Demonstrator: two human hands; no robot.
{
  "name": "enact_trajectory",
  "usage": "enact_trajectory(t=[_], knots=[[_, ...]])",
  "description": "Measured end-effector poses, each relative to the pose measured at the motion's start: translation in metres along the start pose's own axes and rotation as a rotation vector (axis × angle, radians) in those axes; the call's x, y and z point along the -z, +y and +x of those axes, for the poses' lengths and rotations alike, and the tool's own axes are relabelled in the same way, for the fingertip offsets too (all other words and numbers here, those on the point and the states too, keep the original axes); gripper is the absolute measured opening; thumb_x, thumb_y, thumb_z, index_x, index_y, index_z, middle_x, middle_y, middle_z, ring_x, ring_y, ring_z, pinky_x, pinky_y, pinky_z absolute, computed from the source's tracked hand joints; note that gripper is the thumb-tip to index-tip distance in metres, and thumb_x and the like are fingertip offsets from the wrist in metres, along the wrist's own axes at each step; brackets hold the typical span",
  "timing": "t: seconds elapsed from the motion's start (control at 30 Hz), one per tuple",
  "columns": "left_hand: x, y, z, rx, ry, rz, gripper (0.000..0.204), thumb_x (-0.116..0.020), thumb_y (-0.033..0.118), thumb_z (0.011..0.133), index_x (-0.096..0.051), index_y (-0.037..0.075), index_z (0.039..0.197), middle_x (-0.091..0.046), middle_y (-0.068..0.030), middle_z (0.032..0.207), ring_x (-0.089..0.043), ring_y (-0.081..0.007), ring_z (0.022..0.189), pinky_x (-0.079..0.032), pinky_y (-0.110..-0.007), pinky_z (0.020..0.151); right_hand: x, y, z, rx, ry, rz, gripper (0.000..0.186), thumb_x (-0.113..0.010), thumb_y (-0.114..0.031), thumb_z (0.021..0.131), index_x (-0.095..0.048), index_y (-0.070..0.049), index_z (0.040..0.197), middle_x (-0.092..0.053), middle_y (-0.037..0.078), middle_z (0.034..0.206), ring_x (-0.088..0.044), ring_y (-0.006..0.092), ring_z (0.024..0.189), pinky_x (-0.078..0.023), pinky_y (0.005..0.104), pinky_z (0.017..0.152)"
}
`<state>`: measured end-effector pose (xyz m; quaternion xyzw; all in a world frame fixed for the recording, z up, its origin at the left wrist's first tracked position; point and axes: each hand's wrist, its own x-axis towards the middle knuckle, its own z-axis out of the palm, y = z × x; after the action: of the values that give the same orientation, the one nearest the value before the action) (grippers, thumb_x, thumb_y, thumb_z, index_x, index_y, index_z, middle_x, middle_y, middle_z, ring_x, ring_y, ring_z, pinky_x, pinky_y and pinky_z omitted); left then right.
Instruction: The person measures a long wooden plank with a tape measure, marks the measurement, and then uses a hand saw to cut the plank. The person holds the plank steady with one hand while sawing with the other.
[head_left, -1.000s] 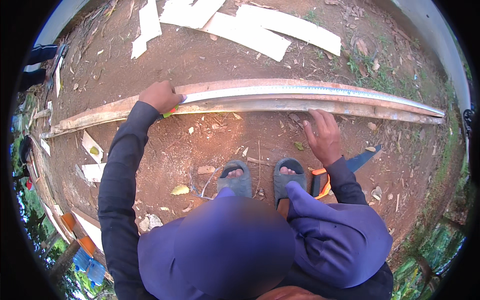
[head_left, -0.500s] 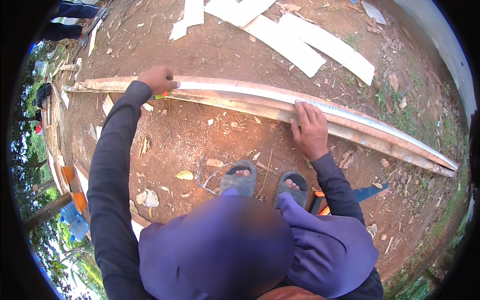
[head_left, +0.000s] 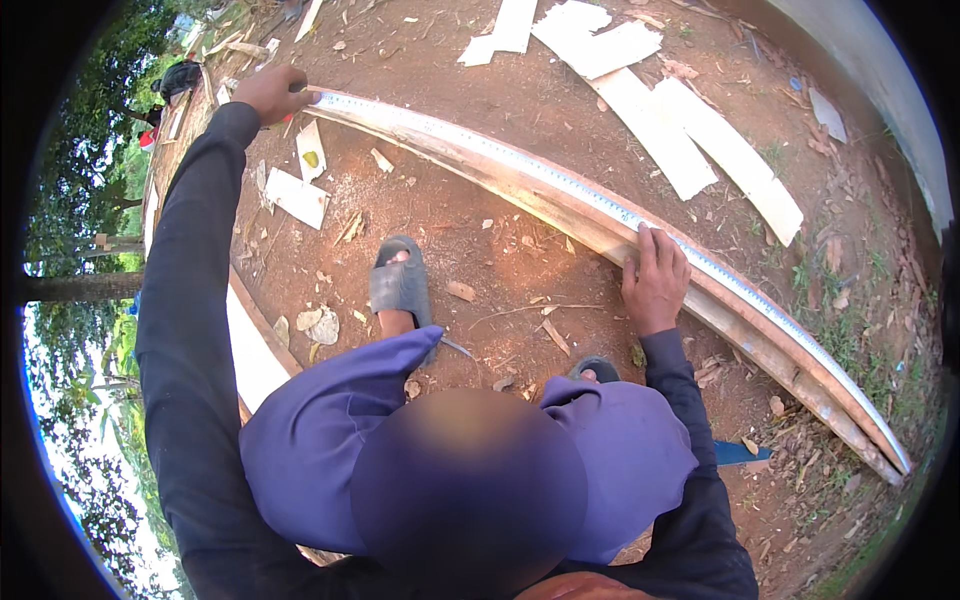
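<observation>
A long wooden beam [head_left: 560, 215] runs from the upper left to the lower right, curved by the lens. Along its upper face lies the pale blade of a measuring tape [head_left: 500, 150], drawn out to the beam's right end. My left hand [head_left: 270, 93] is closed around the tape measure at the left; its case is mostly hidden by the fingers, with a bit of red below. Bent over the beam's near edge, my right hand [head_left: 658, 280] presses the blade with its fingertips, thumb on the near side. Both arms are in dark sleeves.
Pale boards [head_left: 640, 130] lie beyond the beam, and wood scraps [head_left: 297, 197] lie nearer. A white-faced board [head_left: 250, 340] is left of my legs. A blue saw blade [head_left: 740, 453] shows beside my right forearm. A wall [head_left: 870, 80] bounds the far right. My sandalled left foot [head_left: 398, 285] is forward.
My left hand has moved further up and left with the tape measure, and more blade is out. My right hand has shifted slightly right along the beam. My left foot has stepped forward.
</observation>
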<state>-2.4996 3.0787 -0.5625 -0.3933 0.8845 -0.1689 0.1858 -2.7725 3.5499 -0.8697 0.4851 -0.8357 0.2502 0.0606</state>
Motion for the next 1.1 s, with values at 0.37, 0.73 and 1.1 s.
enact_trajectory(t=[0.37,0.73,1.1], knots=[[-0.071,-0.091,0.052,0.024,-0.056,-0.086,0.055,-0.068,0.056,0.089,-0.073,0.005,0.111,-0.073,-0.0191,0.106,-0.069,-0.0370,0.101,-0.054,-0.046,0.089,-0.017,-0.008,-0.003,-0.014,0.011,-0.130,0.059,-0.072,-0.018,0.085,-0.054,-0.012,0.141,-0.054,0.009,0.134,-0.049,0.0290,0.127,-0.037,0.0454,0.107],[-0.234,-0.121,0.183,-0.209,-0.246,-0.219,0.052,-0.070,0.055,0.087,-0.073,0.005,0.100,-0.072,-0.0185,0.101,-0.069,-0.0361,0.099,-0.053,-0.046,0.085,-0.003,-0.046,0.018,-0.129,-0.196,-0.383,0.063,-0.073,-0.018,0.085,-0.050,-0.007,0.143,-0.054,0.018,0.135,-0.051,0.0366,0.128,-0.042,0.0488,0.108],[-0.227,-0.133,0.206,-0.427,-0.378,-0.249,0.049,-0.067,0.049,0.087,-0.074,0.005,0.109,-0.073,-0.0187,0.111,-0.069,-0.0370,0.108,-0.053,-0.050,0.093,-0.014,-0.142,0.043,-0.518,-0.387,-0.563,0.073,-0.069,-0.022,0.088,-0.039,-0.002,0.151,-0.041,0.019,0.155,-0.040,0.0376,0.142,-0.035,0.0467,0.116]])
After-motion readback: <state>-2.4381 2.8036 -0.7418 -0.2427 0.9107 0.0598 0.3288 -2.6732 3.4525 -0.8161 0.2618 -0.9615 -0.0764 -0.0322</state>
